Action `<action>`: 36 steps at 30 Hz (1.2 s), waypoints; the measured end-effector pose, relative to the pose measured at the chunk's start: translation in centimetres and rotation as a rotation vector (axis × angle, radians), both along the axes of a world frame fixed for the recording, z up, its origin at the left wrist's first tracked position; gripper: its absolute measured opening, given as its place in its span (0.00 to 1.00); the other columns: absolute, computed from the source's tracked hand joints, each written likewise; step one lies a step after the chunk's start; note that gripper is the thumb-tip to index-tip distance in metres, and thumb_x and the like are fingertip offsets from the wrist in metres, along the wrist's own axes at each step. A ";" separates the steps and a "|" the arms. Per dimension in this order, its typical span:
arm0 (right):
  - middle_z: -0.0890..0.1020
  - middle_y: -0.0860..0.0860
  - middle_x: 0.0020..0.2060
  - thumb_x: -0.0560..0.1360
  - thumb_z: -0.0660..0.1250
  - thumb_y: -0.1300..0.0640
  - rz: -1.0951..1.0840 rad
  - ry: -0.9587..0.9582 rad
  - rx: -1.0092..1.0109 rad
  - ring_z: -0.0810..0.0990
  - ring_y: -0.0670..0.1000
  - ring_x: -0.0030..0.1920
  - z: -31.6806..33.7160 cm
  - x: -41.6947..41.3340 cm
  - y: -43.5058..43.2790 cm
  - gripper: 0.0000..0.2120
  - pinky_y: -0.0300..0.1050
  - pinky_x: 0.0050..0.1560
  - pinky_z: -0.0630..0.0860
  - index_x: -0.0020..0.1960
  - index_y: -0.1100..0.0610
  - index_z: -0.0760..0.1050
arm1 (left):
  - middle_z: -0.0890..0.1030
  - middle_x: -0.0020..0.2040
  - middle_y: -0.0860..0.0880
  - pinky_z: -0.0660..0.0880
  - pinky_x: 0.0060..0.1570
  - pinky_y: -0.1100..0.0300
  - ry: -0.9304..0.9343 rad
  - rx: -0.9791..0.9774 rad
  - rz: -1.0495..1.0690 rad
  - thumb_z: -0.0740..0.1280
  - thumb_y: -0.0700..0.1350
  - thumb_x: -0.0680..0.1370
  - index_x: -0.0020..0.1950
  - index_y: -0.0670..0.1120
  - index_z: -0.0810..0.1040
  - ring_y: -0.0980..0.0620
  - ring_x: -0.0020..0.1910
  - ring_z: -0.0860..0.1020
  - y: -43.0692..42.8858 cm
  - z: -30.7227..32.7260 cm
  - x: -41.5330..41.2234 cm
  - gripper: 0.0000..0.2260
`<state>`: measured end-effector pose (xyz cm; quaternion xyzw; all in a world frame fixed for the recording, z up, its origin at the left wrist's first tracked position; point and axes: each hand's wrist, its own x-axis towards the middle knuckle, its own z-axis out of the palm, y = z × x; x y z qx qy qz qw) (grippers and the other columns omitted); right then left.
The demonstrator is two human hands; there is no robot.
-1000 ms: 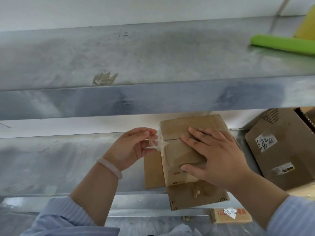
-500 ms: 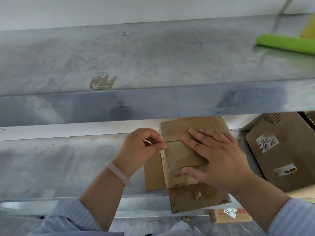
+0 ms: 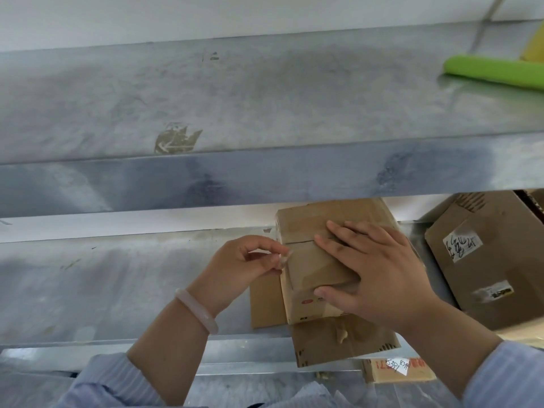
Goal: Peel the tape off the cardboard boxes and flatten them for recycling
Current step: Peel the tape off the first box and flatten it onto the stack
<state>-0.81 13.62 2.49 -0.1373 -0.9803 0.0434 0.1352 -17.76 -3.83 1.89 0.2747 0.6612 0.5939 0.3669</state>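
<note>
Hidden or cut off: rear of small cardboard box (image 3: 309, 260) behind the front lip of upper shelf (image 3: 235, 113); much of the box top under right hand (image 3: 379, 269). Larger box (image 3: 485, 260) and green roll (image 3: 494, 73) clipped at the right frame edge. Tape scrap (image 3: 284, 258): attached to the box or free, cannot tell.

Location: small cardboard box upright on lower shelf (image 3: 117, 275), atop flat cardboard pieces (image 3: 344, 346) protruding left and front.

Hands: right hand laid flat on the box top, fingers straight and spread, thumb against the front face. Left hand (image 3: 244, 263) at the box's upper left edge, thumb and fingertips pinching the tape scrap. Pale bracelet (image 3: 197, 310) on left wrist.

Materials: shelves of dull, smudged sheet steel; torn brown sticker remnant (image 3: 176, 138) on the upper one. Boxes of plain brown corrugated board, creased. Tape scrap clear and crumpled. Sleeves of light blue striped cloth.

Writing: white label (image 3: 462, 244) on larger box, black handwriting, illegible; second label below, blurred. Small red mark on small box front, too small to read. Red print and handwritten digits on low carton (image 3: 397, 369), not safely legible.
</note>
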 end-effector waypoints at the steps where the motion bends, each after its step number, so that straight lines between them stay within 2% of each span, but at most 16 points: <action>1: 0.74 0.45 0.68 0.68 0.58 0.25 0.000 -0.004 -0.006 0.73 0.52 0.68 0.0 0.0 0.0 0.35 0.59 0.65 0.70 0.69 0.42 0.72 | 0.83 0.45 0.46 0.81 0.48 0.55 -0.028 -0.011 0.039 0.71 0.35 0.74 0.50 0.46 0.82 0.47 0.46 0.83 0.2 -0.2 0.3 0.08; 3: 0.74 0.44 0.69 0.68 0.56 0.25 0.000 -0.028 -0.020 0.72 0.51 0.68 0.2 0.1 -0.1 0.35 0.59 0.65 0.69 0.69 0.41 0.72 | 0.82 0.41 0.46 0.81 0.48 0.53 -0.090 -0.032 0.071 0.72 0.34 0.73 0.52 0.44 0.78 0.47 0.44 0.82 0.5 -0.5 0.6 0.11; 5: 0.73 0.43 0.69 0.71 0.51 0.25 0.000 -0.051 -0.047 0.71 0.50 0.69 0.5 0.2 0.0 0.34 0.57 0.68 0.67 0.70 0.40 0.70 | 0.82 0.38 0.47 0.81 0.46 0.56 -0.065 -0.061 0.060 0.72 0.35 0.73 0.50 0.43 0.78 0.49 0.41 0.82 0.5 -0.4 0.6 0.08; 7: 0.71 0.41 0.70 0.74 0.46 0.27 -0.008 -0.064 -0.078 0.69 0.49 0.70 0.9 0.1 0.2 0.32 0.53 0.70 0.62 0.71 0.39 0.68 | 0.82 0.35 0.49 0.79 0.42 0.62 0.072 -0.092 0.035 0.72 0.37 0.74 0.45 0.44 0.79 0.52 0.38 0.81 0.5 -0.2 0.7 0.04; 10: 0.69 0.41 0.71 0.75 0.46 0.29 -0.030 -0.119 -0.071 0.66 0.49 0.70 1.2 -0.1 0.4 0.33 0.48 0.70 0.57 0.75 0.42 0.62 | 0.82 0.36 0.53 0.75 0.41 0.68 0.422 -0.161 0.049 0.72 0.40 0.74 0.40 0.50 0.78 0.58 0.36 0.79 0.6 0.2 0.9 0.06; 13: 0.58 0.44 0.77 0.73 0.43 0.28 -0.023 -0.169 -0.061 0.54 0.50 0.77 1.1 -0.2 0.3 0.34 0.51 0.75 0.49 0.76 0.41 0.59 | 0.79 0.35 0.61 0.70 0.38 0.74 0.648 -0.160 0.206 0.72 0.41 0.74 0.38 0.54 0.76 0.63 0.36 0.76 0.7 0.3 1.3 0.10; 16: 0.48 0.44 0.79 0.71 0.41 0.26 -0.017 -0.197 -0.095 0.42 0.47 0.78 1.2 -0.6 0.5 0.35 0.54 0.77 0.40 0.76 0.37 0.54 | 0.78 0.35 0.58 0.71 0.39 0.72 0.824 -0.142 0.338 0.72 0.41 0.73 0.38 0.52 0.75 0.61 0.38 0.77 1.0 -0.2 2.2 0.09; 19: 0.48 0.41 0.78 0.69 0.37 0.25 -0.021 -0.227 -0.128 0.42 0.43 0.77 1.1 -0.7 0.7 0.37 0.51 0.76 0.37 0.76 0.36 0.49 | 0.79 0.39 0.57 0.75 0.42 0.69 0.948 -0.095 0.314 0.72 0.40 0.73 0.40 0.50 0.78 0.60 0.39 0.78 0.9 -0.6 2.7 0.06; 21: 0.48 0.40 0.78 0.69 0.37 0.25 -0.023 -0.229 -0.125 0.42 0.43 0.77 1.0 -0.5 0.7 0.37 0.50 0.76 0.37 0.76 0.36 0.48 | 0.82 0.39 0.57 0.76 0.44 0.70 0.854 -0.080 0.223 0.70 0.42 0.76 0.43 0.50 0.82 0.60 0.41 0.80 0.3 -0.9 2.1 0.04; 23: 0.48 0.39 0.78 0.69 0.38 0.25 -0.030 -0.233 -0.132 0.42 0.42 0.77 1.1 -0.5 0.7 0.37 0.51 0.76 0.38 0.76 0.35 0.48 | 0.85 0.40 0.54 0.79 0.47 0.64 0.549 -0.054 0.138 0.67 0.43 0.78 0.46 0.52 0.83 0.58 0.40 0.83 -0.5 -0.8 1.3 0.07; 24: 0.48 0.39 0.78 0.69 0.39 0.25 -0.035 -0.231 -0.141 0.43 0.42 0.77 1.2 -0.6 0.6 0.37 0.51 0.77 0.39 0.75 0.35 0.49 | 0.85 0.39 0.53 0.81 0.47 0.59 0.423 -0.042 0.147 0.65 0.42 0.79 0.46 0.51 0.83 0.55 0.39 0.84 -0.7 -0.7 1.0 0.08; 27: 0.51 0.38 0.77 0.68 0.41 0.25 -0.045 -0.218 -0.161 0.45 0.42 0.77 1.5 -0.9 0.5 0.37 0.52 0.77 0.41 0.74 0.35 0.52 | 0.84 0.38 0.52 0.81 0.46 0.55 0.287 -0.039 0.360 0.64 0.43 0.80 0.49 0.48 0.81 0.52 0.40 0.83 0.5 -0.5 -0.3 0.06; 30: 0.53 0.37 0.77 0.68 0.42 0.25 -0.046 -0.199 -0.164 0.46 0.41 0.77 1.6 -0.6 0.3 0.36 0.51 0.77 0.42 0.74 0.35 0.55 | 0.81 0.56 0.55 0.77 0.58 0.53 0.042 -0.125 0.287 0.58 0.52 0.82 0.63 0.50 0.76 0.56 0.55 0.79 3.1 -0.2 -1.4 0.14; 31: 0.53 0.37 0.77 0.68 0.42 0.25 -0.043 -0.193 -0.161 0.46 0.41 0.77 1.6 -0.5 0.3 0.36 0.51 0.77 0.42 0.74 0.35 0.55 | 0.80 0.59 0.54 0.75 0.61 0.52 -0.048 -0.163 0.224 0.57 0.54 0.83 0.64 0.50 0.76 0.55 0.58 0.78 3.9 -0.2 -1.6 0.16; 33: 0.53 0.37 0.77 0.69 0.43 0.25 -0.035 -0.185 -0.159 0.46 0.41 0.77 1.6 -0.2 0.1 0.36 0.51 0.77 0.43 0.74 0.35 0.55 | 0.83 0.56 0.52 0.74 0.62 0.49 -0.161 -0.203 0.138 0.56 0.56 0.83 0.60 0.49 0.80 0.53 0.58 0.79 4.9 0.1 -1.6 0.18; 36: 0.54 0.37 0.76 0.70 0.45 0.26 -0.016 -0.156 -0.164 0.47 0.41 0.77 1.5 0.3 -0.1 0.35 0.52 0.77 0.44 0.74 0.35 0.58 | 0.83 0.55 0.45 0.77 0.59 0.47 -0.181 -0.211 0.125 0.58 0.53 0.82 0.54 0.44 0.82 0.47 0.57 0.80 5.1 0.4 -1.8 0.16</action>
